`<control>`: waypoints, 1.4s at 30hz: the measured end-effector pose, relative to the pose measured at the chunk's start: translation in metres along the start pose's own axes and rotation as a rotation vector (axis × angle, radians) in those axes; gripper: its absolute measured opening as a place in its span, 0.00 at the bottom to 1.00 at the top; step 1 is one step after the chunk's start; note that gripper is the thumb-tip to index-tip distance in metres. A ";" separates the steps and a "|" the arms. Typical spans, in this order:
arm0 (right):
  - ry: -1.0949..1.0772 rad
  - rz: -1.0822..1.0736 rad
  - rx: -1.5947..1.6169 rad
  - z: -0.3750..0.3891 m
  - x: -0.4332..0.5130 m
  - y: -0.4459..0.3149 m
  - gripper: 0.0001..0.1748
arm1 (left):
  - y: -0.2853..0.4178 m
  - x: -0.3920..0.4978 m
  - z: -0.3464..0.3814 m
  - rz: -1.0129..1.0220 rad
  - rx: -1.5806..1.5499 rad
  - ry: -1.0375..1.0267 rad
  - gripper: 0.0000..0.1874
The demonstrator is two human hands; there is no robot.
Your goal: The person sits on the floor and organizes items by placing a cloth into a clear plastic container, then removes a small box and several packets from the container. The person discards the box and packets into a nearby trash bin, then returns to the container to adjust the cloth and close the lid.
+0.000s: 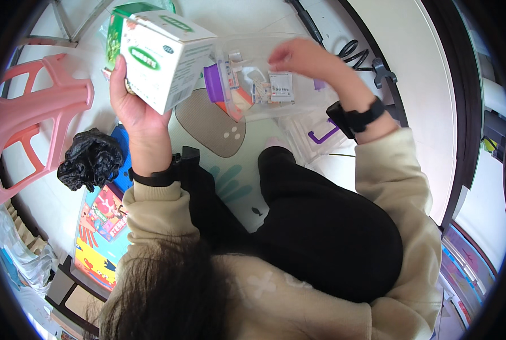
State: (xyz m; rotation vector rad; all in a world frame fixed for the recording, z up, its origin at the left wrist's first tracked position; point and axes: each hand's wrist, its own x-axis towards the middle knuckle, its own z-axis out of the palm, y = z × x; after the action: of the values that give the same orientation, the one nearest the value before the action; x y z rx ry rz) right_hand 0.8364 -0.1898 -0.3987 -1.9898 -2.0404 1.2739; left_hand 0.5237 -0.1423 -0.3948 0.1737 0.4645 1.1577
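My left hand [136, 102] grips a white and green cardboard box [151, 59] from below, thumb on its near face. The box is tilted and bears printed writing. Some small items show behind my thumb, too hidden to name. Over a clear plastic storage bin [274, 111], my right hand [299, 59] hovers with loosely bent fingers, slightly blurred; nothing shows in it. Inside the bin lie a white packet [282, 86], small printed packs [261, 91] and an orange and white packet [241, 102]. A purple latch [213, 83] is on the bin's left end.
A clear plastic lid or second container with a purple handle [323, 131] lies below the bin. At left are a pink plastic stool [44, 110], a crumpled black plastic bag [92, 159] and colourful printed boards [104, 212]. A black cable [355, 55] lies on the right.
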 end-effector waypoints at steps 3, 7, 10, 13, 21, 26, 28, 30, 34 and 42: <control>-0.158 0.247 -0.392 0.050 0.013 0.035 0.39 | 0.004 0.004 -0.008 0.015 -0.023 -0.009 0.23; 0.047 0.295 -0.408 0.095 0.022 0.055 0.45 | 0.003 0.009 -0.014 0.017 -0.036 -0.021 0.22; 0.106 0.150 -0.223 0.099 0.024 0.060 0.45 | 0.003 0.012 -0.016 0.031 -0.012 -0.032 0.22; 0.162 -0.079 0.011 0.093 0.027 0.062 0.42 | 0.004 0.014 -0.018 0.017 -0.039 -0.055 0.22; -0.045 -0.285 -0.169 0.105 0.030 0.059 0.31 | 0.003 0.016 -0.022 -0.005 -0.057 -0.067 0.23; -0.066 -0.318 -0.237 0.110 0.028 0.049 0.20 | 0.003 0.015 -0.022 -0.027 -0.098 -0.103 0.23; -0.051 -0.303 -0.186 0.112 0.026 0.047 0.18 | 0.002 0.015 -0.021 -0.014 -0.063 -0.082 0.23; -0.010 -0.280 -0.057 0.114 0.024 0.048 0.16 | 0.001 0.014 -0.020 -0.005 -0.047 -0.080 0.23; -0.005 -0.340 -0.102 0.114 0.023 0.052 0.15 | 0.000 0.014 -0.017 0.029 -0.018 -0.057 0.23; 0.159 -0.372 -0.114 0.093 0.022 0.035 0.22 | -0.001 0.011 -0.015 0.031 -0.010 -0.070 0.23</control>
State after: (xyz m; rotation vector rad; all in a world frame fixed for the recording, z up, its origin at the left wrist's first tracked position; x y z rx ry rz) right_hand 0.8118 -0.2245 -0.4912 -1.5824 -2.3023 0.9168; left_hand 0.5216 -0.1338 -0.4114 0.2124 0.3957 1.1802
